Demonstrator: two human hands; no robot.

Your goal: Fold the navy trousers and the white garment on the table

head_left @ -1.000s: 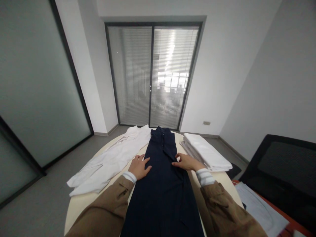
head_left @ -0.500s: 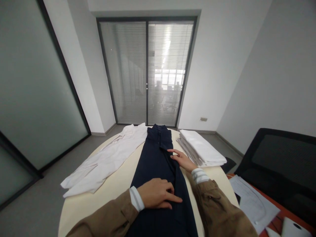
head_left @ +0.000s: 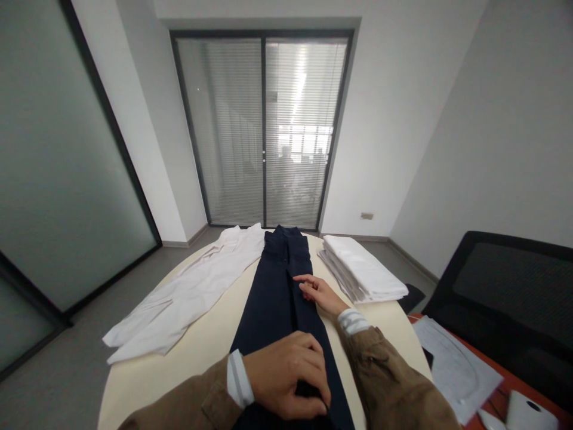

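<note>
A long navy garment (head_left: 264,298) with what looks like a collar and buttons at its far end lies lengthwise down the middle of the round table. My left hand (head_left: 290,373) is over its near part, fingers curled and thumb pinched in on the dark cloth. Farther up, my right hand (head_left: 320,292) has its index finger and thumb at the edge of the garment's front flap, seemingly pinching it. A dark gap runs along that edge between the two hands. Cloth beneath my left hand is hidden.
The pale round table (head_left: 215,334) also bears a white garment (head_left: 188,292) on the left and a folded white stack (head_left: 362,269) at the right. Beside it are a black mesh chair (head_left: 505,304), a paper sheet (head_left: 456,364) and a white object (head_left: 532,412) on a red-brown surface.
My right hand has shifted slightly left, with the flap edge moving left too. The left hand has gone from extended fingers to a curled grip, nearer to me. The view has shifted slightly.
</note>
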